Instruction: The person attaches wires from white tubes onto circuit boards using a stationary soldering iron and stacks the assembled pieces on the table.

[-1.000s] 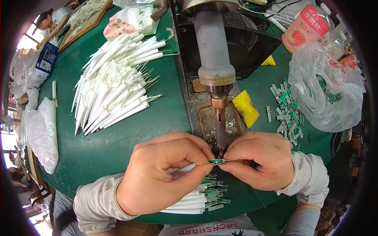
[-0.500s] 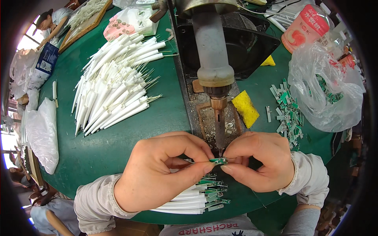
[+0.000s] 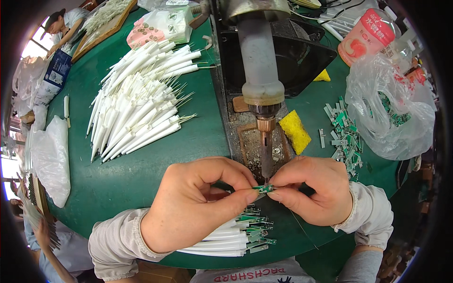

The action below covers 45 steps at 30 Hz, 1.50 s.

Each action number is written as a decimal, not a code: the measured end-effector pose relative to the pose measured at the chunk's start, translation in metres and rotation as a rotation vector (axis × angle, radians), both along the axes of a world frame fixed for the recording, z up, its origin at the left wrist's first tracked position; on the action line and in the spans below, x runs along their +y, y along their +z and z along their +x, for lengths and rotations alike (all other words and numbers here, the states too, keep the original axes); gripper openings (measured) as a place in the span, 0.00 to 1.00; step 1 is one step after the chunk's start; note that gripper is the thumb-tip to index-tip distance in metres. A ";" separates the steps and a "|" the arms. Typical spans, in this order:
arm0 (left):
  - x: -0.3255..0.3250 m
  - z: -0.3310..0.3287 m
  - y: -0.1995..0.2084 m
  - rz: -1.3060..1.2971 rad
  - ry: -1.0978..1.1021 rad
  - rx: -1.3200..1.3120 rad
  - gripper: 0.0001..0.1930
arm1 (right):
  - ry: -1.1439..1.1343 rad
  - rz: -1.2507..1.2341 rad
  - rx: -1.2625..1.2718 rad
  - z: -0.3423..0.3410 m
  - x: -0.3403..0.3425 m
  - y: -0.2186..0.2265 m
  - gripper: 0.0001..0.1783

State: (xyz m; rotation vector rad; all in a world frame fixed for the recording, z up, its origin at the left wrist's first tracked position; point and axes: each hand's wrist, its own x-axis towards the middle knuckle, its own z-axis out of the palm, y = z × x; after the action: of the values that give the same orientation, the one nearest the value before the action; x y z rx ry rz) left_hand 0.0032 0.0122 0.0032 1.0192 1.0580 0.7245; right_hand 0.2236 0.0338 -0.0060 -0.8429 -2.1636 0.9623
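Observation:
My left hand pinches the left end of a small green circuit board between thumb and index finger. At the board's other end, the thumb and index finger of my right hand are closed on it. A thin wire trails down from beneath my right hand; where it starts is hidden. The upright soldering iron has its tip right at the board, between my hands. Below my hands lies a row of white tapered tubes with green boards at their right ends, partly covered by my left hand.
A large heap of white tubes with wire ends lies at left. Loose boards are piled at right beside a clear plastic bag. A yellow sponge sits by the iron's stand. Another person is far left.
My hands and the board have shifted slightly up and right, with the board now at the iron's tip. At the lower left edge, another person's arm has moved, holding up a fan of thin strips.

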 end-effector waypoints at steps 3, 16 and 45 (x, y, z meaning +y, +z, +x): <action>0.002 0.002 0.000 0.005 0.017 -0.016 0.04 | -0.133 -0.144 0.120 -0.007 -0.013 -0.006 0.08; 0.002 0.004 -0.002 0.073 0.076 -0.073 0.03 | -0.159 -0.004 0.194 -0.007 -0.011 -0.017 0.09; -0.006 -0.007 -0.009 0.116 0.015 0.052 0.03 | 0.090 -0.081 -0.336 0.021 -0.003 0.019 0.11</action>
State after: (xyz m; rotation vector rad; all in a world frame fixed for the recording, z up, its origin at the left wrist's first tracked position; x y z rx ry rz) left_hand -0.0033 0.0062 -0.0058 1.1360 1.0790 0.7828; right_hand 0.2442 0.0313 0.0125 -1.0145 -2.4785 1.0176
